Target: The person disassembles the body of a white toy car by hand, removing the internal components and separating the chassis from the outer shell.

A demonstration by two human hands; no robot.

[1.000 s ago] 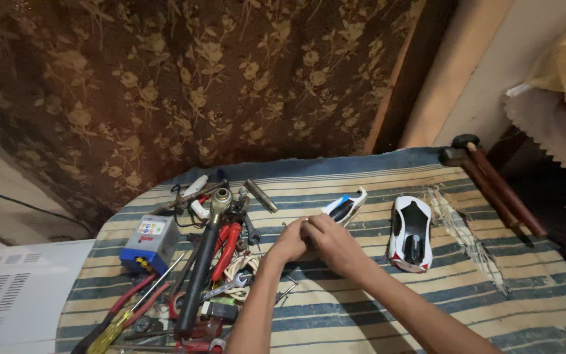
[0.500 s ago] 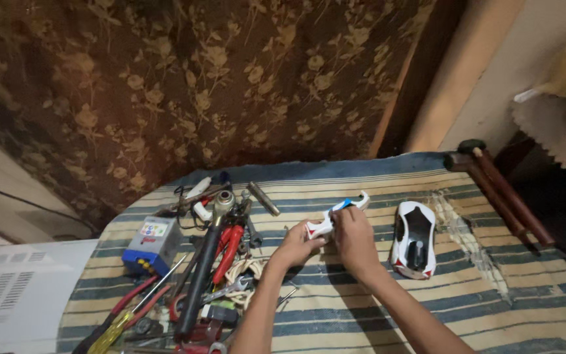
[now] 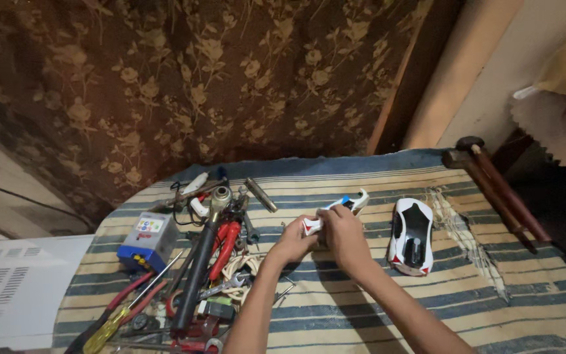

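Both hands clamped on a white toy car part with blue trim (image 3: 335,211), held just above the striped table (image 3: 375,308): left hand (image 3: 293,241) gripping its near end, right hand (image 3: 343,235) wrapped over the middle. White toy car body (image 3: 411,235) lying on the table just right of the hands. Pile of tools (image 3: 198,269) and blue box (image 3: 147,240) off to the left.

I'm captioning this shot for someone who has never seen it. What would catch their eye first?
Mid-table, the left hand and right hand together hold a white toy car part with blue trim. Just right of them a white toy car shell lies on the striped cloth. At left sprawls a tool pile beside a blue box.
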